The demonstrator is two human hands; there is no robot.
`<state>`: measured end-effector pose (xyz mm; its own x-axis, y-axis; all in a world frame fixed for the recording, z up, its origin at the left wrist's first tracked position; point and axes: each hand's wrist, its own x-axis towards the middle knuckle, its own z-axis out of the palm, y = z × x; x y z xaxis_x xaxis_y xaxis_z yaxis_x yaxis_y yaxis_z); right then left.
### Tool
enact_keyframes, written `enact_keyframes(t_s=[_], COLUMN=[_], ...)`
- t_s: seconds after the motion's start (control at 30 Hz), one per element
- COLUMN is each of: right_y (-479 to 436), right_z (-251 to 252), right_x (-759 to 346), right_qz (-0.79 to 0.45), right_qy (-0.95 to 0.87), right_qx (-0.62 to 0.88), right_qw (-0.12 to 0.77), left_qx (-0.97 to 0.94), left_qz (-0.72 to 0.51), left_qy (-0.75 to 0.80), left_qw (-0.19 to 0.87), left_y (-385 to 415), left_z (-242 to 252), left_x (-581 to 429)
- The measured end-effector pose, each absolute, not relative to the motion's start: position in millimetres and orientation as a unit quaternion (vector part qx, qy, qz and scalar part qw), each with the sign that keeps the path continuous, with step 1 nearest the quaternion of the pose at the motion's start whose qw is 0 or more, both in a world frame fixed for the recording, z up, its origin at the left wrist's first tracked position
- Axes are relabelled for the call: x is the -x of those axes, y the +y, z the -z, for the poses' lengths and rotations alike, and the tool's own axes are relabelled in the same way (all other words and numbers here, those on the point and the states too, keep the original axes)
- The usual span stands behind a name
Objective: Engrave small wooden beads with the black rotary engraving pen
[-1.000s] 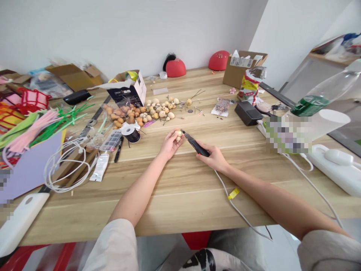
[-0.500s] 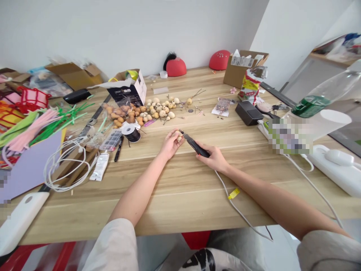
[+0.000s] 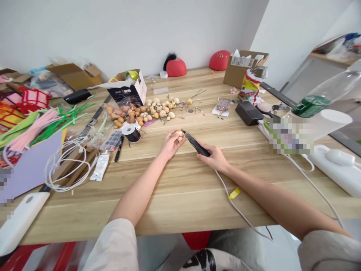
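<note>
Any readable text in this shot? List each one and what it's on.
Nothing can be read for certain.
Black carton: printed text, too small to read.
Snack bag: print too blurred.
Box label: too small.
White tube: print too small.
Pixelated patch: obscured.

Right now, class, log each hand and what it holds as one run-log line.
left hand: small tan ball | right hand: black corded rotary tool | tool tip: close to ball
</note>
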<state>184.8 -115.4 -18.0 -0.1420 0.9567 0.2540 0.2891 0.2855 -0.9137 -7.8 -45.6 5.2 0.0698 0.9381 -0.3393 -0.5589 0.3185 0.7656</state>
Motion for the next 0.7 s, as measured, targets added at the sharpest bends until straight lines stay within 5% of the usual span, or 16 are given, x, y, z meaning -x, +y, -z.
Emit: enact_keyframes(t_s=[0.7], right_y=[-114.9], right_z=[18.7], right_x=[-185.3], right_qz=[-0.36], right_qy=[-0.668], right_qx=[0.471], right_qw=[0.45], left_qx=[-0.226], left_qz=[-0.54], left_qy=[0.424], left_qw=[0.691], left_y=[-45.8], left_z=[-5.9], left_x=[7.0])
